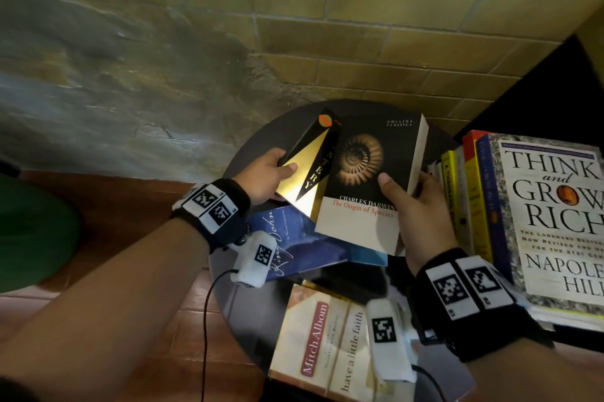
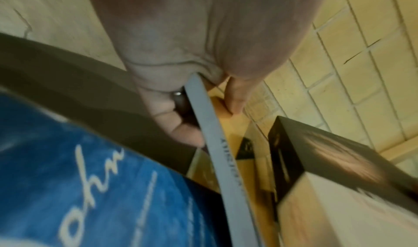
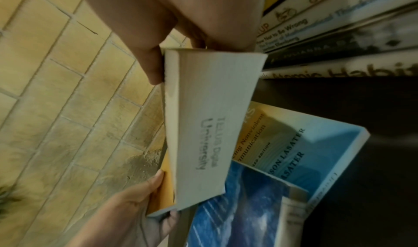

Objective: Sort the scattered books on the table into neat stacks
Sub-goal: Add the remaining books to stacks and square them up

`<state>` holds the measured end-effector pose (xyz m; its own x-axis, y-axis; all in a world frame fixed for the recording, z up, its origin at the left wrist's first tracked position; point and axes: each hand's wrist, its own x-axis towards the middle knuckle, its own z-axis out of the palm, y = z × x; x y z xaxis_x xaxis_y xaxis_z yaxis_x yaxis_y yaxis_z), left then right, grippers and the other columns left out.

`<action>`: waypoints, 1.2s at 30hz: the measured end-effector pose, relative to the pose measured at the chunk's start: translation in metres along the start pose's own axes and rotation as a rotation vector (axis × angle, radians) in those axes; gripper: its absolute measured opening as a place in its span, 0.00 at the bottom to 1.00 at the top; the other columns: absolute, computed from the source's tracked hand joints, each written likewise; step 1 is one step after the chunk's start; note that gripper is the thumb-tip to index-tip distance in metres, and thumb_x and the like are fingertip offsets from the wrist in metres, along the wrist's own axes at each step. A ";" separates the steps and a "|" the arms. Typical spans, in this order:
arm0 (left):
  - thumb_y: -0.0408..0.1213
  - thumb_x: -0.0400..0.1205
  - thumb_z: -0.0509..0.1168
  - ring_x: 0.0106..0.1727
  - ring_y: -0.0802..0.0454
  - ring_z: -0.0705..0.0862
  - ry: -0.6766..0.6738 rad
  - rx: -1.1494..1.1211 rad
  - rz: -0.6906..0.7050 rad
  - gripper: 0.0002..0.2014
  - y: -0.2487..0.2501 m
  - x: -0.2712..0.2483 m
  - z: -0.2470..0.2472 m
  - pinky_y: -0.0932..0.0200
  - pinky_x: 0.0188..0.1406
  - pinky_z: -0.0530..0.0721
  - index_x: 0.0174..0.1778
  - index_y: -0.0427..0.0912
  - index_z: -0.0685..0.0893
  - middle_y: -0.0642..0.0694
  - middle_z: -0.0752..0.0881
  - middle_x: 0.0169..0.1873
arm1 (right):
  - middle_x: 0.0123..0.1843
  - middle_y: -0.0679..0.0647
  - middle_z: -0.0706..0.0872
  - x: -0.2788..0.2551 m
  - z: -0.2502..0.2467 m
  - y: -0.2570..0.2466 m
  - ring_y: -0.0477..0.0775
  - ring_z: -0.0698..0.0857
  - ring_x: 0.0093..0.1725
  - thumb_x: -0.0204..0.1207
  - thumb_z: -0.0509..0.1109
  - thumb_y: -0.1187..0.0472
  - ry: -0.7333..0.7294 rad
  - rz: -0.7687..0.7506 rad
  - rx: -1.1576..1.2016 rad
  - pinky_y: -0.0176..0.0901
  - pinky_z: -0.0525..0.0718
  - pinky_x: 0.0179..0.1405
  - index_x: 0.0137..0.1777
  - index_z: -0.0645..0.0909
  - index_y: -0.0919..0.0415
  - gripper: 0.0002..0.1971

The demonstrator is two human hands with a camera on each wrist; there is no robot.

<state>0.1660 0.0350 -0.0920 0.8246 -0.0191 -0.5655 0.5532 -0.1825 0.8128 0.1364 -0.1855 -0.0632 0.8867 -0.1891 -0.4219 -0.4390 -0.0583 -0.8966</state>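
Observation:
My left hand (image 1: 274, 169) grips a black-and-gold book (image 1: 307, 169) by its left edge, thumb on the cover, and tilts it up off the round dark table (image 1: 243, 143). In the left wrist view the fingers (image 2: 178, 131) curl under its grey spine (image 2: 214, 140). My right hand (image 1: 411, 202) grips the black-and-cream Origin of Species book (image 1: 366, 173) at its right edge, thumb on the cover. That book overlaps the gold one. The right wrist view shows its stamped page edge (image 3: 214, 125) raised above the table. Below both lies a blue King John book (image 1: 294, 244).
A tall stack topped by Think and Grow Rich (image 1: 555, 222) stands close on the right, its spines (image 3: 339, 36) beside my right hand. A Mitch Albom book (image 1: 320, 346) lies at the table's near edge. A light-blue paperback (image 3: 316, 143) lies under the blue one. A brick wall is behind.

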 end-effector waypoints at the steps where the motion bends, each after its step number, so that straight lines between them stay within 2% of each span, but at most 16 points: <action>1: 0.36 0.88 0.57 0.53 0.46 0.81 -0.006 -0.059 -0.006 0.05 0.000 -0.001 0.003 0.61 0.33 0.86 0.58 0.43 0.71 0.40 0.79 0.56 | 0.60 0.54 0.86 -0.001 0.001 -0.001 0.58 0.89 0.53 0.50 0.77 0.36 0.000 0.005 0.027 0.64 0.87 0.56 0.69 0.74 0.47 0.44; 4: 0.35 0.89 0.54 0.44 0.50 0.81 0.001 -0.157 -0.007 0.05 -0.001 -0.008 0.012 0.64 0.29 0.87 0.58 0.41 0.71 0.42 0.79 0.50 | 0.57 0.57 0.88 -0.003 0.002 -0.005 0.60 0.90 0.50 0.60 0.79 0.44 -0.006 0.014 0.109 0.64 0.87 0.55 0.65 0.76 0.49 0.32; 7: 0.33 0.89 0.52 0.44 0.50 0.81 0.012 -0.224 -0.029 0.06 -0.003 -0.010 0.017 0.55 0.37 0.88 0.58 0.41 0.73 0.39 0.78 0.52 | 0.50 0.56 0.90 -0.004 0.001 -0.010 0.57 0.92 0.42 0.74 0.75 0.57 -0.060 0.047 0.221 0.58 0.89 0.46 0.64 0.75 0.52 0.20; 11: 0.30 0.88 0.50 0.47 0.48 0.81 -0.036 -0.370 -0.049 0.11 -0.003 -0.014 0.025 0.51 0.43 0.84 0.48 0.44 0.77 0.40 0.81 0.47 | 0.45 0.53 0.92 -0.011 0.000 -0.014 0.54 0.92 0.38 0.76 0.72 0.57 -0.147 0.082 0.303 0.47 0.88 0.35 0.66 0.75 0.52 0.19; 13: 0.29 0.87 0.49 0.50 0.46 0.81 -0.067 -0.451 -0.038 0.13 -0.002 -0.019 0.031 0.50 0.49 0.83 0.50 0.44 0.79 0.38 0.82 0.47 | 0.48 0.55 0.92 -0.012 0.002 -0.015 0.54 0.92 0.39 0.77 0.71 0.57 -0.178 0.083 0.308 0.45 0.87 0.32 0.68 0.75 0.52 0.20; 16: 0.33 0.88 0.48 0.50 0.50 0.82 -0.060 -0.455 -0.016 0.16 0.001 -0.025 0.030 0.55 0.52 0.82 0.53 0.45 0.82 0.44 0.85 0.48 | 0.47 0.56 0.91 -0.012 0.004 -0.019 0.53 0.92 0.36 0.77 0.71 0.60 -0.162 0.067 0.332 0.41 0.86 0.28 0.68 0.74 0.55 0.20; 19: 0.37 0.88 0.55 0.56 0.54 0.82 -0.068 -0.128 0.072 0.14 -0.015 -0.021 0.016 0.63 0.60 0.81 0.68 0.41 0.78 0.45 0.85 0.58 | 0.46 0.53 0.90 -0.011 0.003 -0.025 0.51 0.92 0.38 0.76 0.72 0.62 -0.082 -0.001 0.320 0.42 0.86 0.30 0.65 0.75 0.56 0.18; 21: 0.59 0.77 0.69 0.68 0.50 0.79 -0.145 0.299 0.075 0.34 -0.034 -0.017 0.003 0.52 0.73 0.75 0.76 0.48 0.72 0.45 0.80 0.70 | 0.48 0.53 0.89 -0.010 0.001 -0.028 0.50 0.92 0.38 0.76 0.72 0.63 -0.012 -0.045 0.330 0.42 0.87 0.32 0.62 0.75 0.56 0.16; 22: 0.67 0.70 0.70 0.73 0.47 0.75 -0.173 0.552 0.048 0.43 -0.041 -0.018 -0.001 0.47 0.77 0.70 0.79 0.51 0.69 0.45 0.76 0.73 | 0.48 0.53 0.89 -0.009 0.000 -0.029 0.50 0.92 0.39 0.76 0.72 0.62 0.016 -0.055 0.340 0.43 0.88 0.32 0.61 0.75 0.54 0.15; 24: 0.66 0.67 0.74 0.75 0.44 0.72 -0.126 0.890 0.059 0.49 -0.049 -0.021 -0.005 0.46 0.77 0.68 0.81 0.50 0.65 0.45 0.75 0.74 | 0.53 0.55 0.90 -0.009 -0.001 -0.032 0.54 0.92 0.43 0.76 0.72 0.61 0.054 -0.064 0.361 0.48 0.90 0.38 0.61 0.76 0.52 0.15; 25: 0.63 0.67 0.76 0.73 0.44 0.74 -0.102 0.920 0.057 0.48 -0.050 -0.021 -0.006 0.48 0.75 0.70 0.80 0.49 0.66 0.45 0.76 0.71 | 0.55 0.56 0.89 -0.008 -0.001 -0.034 0.55 0.92 0.45 0.76 0.72 0.60 0.069 -0.072 0.369 0.50 0.90 0.40 0.61 0.77 0.51 0.15; 27: 0.57 0.67 0.78 0.63 0.47 0.80 -0.110 0.854 0.009 0.41 -0.049 -0.022 -0.006 0.55 0.65 0.77 0.74 0.47 0.73 0.47 0.81 0.64 | 0.56 0.57 0.89 -0.008 -0.001 -0.037 0.54 0.92 0.44 0.76 0.72 0.61 0.098 -0.092 0.369 0.48 0.89 0.39 0.60 0.77 0.51 0.14; 29: 0.53 0.67 0.80 0.53 0.49 0.84 -0.147 0.789 -0.038 0.27 -0.051 -0.020 -0.010 0.59 0.54 0.80 0.59 0.46 0.82 0.48 0.86 0.54 | 0.56 0.58 0.89 -0.009 -0.001 -0.039 0.52 0.92 0.42 0.76 0.72 0.61 0.107 -0.103 0.360 0.46 0.88 0.37 0.64 0.76 0.55 0.17; 31: 0.50 0.69 0.79 0.51 0.50 0.86 -0.152 0.694 -0.059 0.20 -0.053 -0.021 -0.021 0.58 0.53 0.81 0.52 0.47 0.83 0.48 0.88 0.50 | 0.58 0.60 0.88 -0.010 -0.002 -0.040 0.53 0.92 0.42 0.76 0.72 0.60 0.096 -0.106 0.352 0.47 0.87 0.38 0.66 0.74 0.57 0.20; 34: 0.53 0.68 0.77 0.53 0.47 0.88 -0.025 0.451 -0.060 0.26 -0.060 -0.024 -0.046 0.50 0.59 0.83 0.57 0.45 0.82 0.47 0.89 0.51 | 0.58 0.59 0.88 -0.012 -0.003 -0.039 0.52 0.92 0.42 0.76 0.72 0.61 0.072 -0.107 0.352 0.46 0.88 0.36 0.68 0.74 0.57 0.21; 36: 0.55 0.64 0.77 0.51 0.46 0.89 0.081 0.290 -0.010 0.28 -0.069 -0.023 -0.063 0.48 0.58 0.84 0.57 0.44 0.83 0.46 0.90 0.48 | 0.58 0.58 0.88 -0.013 -0.005 -0.039 0.51 0.92 0.42 0.76 0.72 0.62 0.064 -0.100 0.339 0.44 0.88 0.35 0.68 0.74 0.58 0.21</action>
<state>0.1167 0.1095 -0.1262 0.8326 0.0603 -0.5506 0.5138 -0.4554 0.7271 0.1410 -0.1853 -0.0225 0.9074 -0.2603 -0.3300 -0.2679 0.2468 -0.9313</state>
